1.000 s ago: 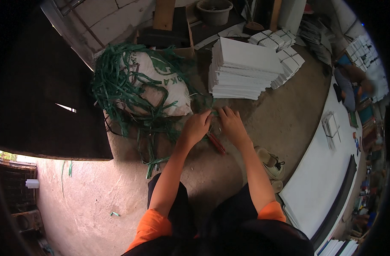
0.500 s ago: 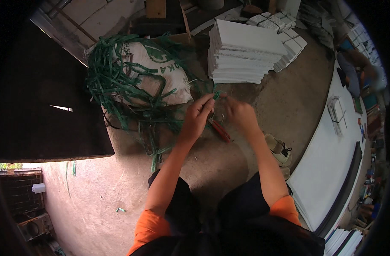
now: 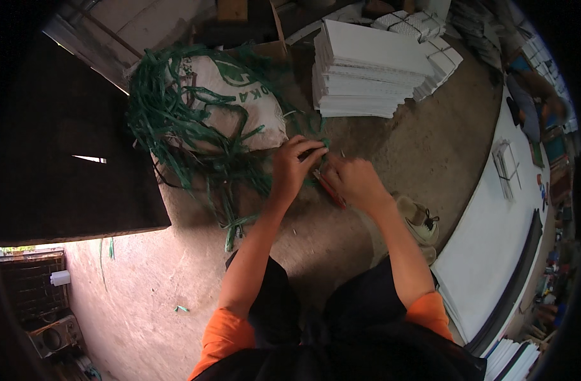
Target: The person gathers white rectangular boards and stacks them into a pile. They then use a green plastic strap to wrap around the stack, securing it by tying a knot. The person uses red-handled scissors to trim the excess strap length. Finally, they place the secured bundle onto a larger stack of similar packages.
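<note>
My left hand pinches a piece of green plastic strip at its fingertips, beside the lower right corner of a stuffed white sack. Just to the right, my right hand is closed, its fingertips close to the left hand's. What those fingers hold, if anything, is too small to make out. Red-handled pliers lie on the floor below and between the hands, partly covered by the right one. A tangle of green plastic strips drapes over the sack and trails onto the floor.
Beyond my hands stands a stack of white sheets, with tied white bundles behind. Shoes sit by my right knee. A large white sheet stretches along the right, bearing a tied bundle. A dark panel fills the left.
My right hand has come down and left, nearer the left hand and over the pliers' edge. The left hand has stayed nearly in place with the green strip.
</note>
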Demonstrator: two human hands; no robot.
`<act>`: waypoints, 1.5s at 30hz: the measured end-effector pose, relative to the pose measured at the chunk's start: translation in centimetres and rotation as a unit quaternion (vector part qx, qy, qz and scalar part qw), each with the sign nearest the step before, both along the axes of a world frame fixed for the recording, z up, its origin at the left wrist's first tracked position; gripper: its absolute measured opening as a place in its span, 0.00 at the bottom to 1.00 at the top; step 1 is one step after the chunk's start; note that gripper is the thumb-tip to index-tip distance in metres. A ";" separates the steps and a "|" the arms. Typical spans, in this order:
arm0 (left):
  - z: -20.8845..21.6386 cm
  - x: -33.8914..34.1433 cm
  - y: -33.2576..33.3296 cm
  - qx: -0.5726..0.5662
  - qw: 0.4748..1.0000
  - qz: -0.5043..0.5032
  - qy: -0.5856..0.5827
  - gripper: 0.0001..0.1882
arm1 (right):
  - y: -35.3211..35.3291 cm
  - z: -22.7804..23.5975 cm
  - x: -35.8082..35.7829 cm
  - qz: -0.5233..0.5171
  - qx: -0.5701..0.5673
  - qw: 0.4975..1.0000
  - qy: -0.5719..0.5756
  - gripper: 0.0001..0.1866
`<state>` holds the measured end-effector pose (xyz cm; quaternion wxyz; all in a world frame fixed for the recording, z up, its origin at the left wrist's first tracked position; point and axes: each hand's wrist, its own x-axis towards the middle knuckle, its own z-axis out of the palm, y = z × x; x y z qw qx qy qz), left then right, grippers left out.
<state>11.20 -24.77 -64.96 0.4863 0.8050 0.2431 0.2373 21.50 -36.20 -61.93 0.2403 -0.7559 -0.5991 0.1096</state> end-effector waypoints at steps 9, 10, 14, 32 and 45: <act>-0.2 0.2 -0.3 0.155 0.980 -0.042 -0.117 0.10 | -0.5 0.3 1.4 -0.059 0.016 0.976 0.208 0.16; -0.5 0.3 0.0 0.156 0.980 -0.047 -0.114 0.09 | -0.6 0.5 1.5 -0.067 -0.002 0.979 0.193 0.14; -1.0 0.8 -0.6 -0.039 0.997 0.011 -0.065 0.08 | -0.5 0.5 2.3 -0.101 0.080 0.976 0.174 0.11; 0.0 1.1 -1.1 -0.479 0.873 0.058 -0.067 0.10 | 0.5 -0.6 1.5 -0.087 0.293 0.949 0.070 0.16; 0.1 1.0 -1.5 -0.149 0.981 0.070 -0.106 0.10 | 0.7 -1.5 1.2 -0.129 0.257 0.941 0.176 0.19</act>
